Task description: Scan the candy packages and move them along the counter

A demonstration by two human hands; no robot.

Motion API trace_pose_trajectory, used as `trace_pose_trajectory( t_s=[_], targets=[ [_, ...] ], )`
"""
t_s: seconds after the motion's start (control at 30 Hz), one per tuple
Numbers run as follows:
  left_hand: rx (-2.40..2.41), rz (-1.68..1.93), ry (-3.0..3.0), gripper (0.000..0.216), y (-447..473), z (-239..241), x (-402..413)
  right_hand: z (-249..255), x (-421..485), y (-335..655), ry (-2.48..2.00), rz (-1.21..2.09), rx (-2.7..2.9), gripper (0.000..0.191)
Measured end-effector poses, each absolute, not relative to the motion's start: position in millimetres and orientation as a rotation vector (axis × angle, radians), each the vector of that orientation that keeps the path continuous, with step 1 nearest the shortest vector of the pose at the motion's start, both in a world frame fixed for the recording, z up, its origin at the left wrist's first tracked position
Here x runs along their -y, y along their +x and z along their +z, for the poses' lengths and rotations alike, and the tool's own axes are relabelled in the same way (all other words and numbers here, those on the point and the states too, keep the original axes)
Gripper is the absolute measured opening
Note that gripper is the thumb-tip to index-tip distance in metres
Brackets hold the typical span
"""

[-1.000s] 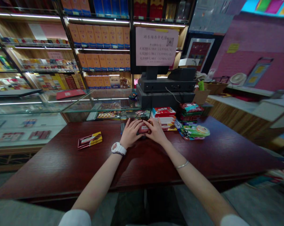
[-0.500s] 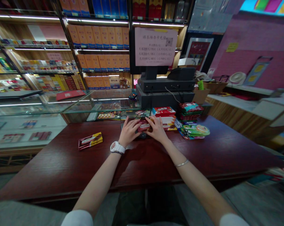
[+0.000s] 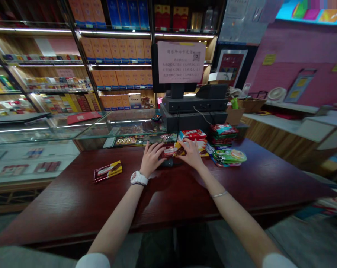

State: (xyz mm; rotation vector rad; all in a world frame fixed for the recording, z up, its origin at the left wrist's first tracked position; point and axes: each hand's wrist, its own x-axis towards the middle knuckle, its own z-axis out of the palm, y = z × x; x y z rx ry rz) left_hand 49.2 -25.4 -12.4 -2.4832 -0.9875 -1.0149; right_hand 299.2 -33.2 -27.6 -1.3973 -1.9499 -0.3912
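Holding one maroon-and-yellow packet point(image 3: 170, 150), the left hand point(image 3: 151, 158) and right hand point(image 3: 191, 154) filled my feed.
I saw each hand grip one end, near the brown desk's point(image 3: 73, 197) far edge; at least one similar packet point(image 3: 108, 171) lay to the left. One paper sign point(image 3: 182, 61) read 游乐场办卡充值, with 充值500元/60次 lowest among three top-up prices; the held packet's lettering was too small for me to read.

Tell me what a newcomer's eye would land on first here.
Probably the large printed sign on the dark monitor, upper centre. Below, a red-and-yellow packet in the right hand, with the left hand at its other end. A similar packet lies on the left of the desk.
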Motion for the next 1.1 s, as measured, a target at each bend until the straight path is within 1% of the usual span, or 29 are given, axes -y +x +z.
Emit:
trace_pose_trajectory(
  t_s=[0.2,0.47,0.63,0.77,0.9,1.1],
  targets=[
    [0.938,-1.018,-2.565,0.052,80,-10,26,-23,47,337,-1.407,-0.414,1.992,0.06],
    [0.928,-0.994,-2.746,0.052,155,-4,20,-37,55,402,-1.539,-0.362,1.85,0.058],
    [1.021,-0.985,-2.793,0.05,186,-15,15,-44,55,426,-1.602,-0.285,1.868,0.053],
    [1.057,-0.903,-2.804,0.049,202,-26,10,-52,51,438,-1.645,-0.269,1.908,0.051],
    [1.087,-0.777,-2.77,0.047,210,-39,9,-61,51,438,-1.716,-0.285,1.971,0.05],
    [1.032,-0.684,-2.73,0.046,212,-55,7,-70,53,430,-1.814,-0.308,2.026,0.048]
  ],
)
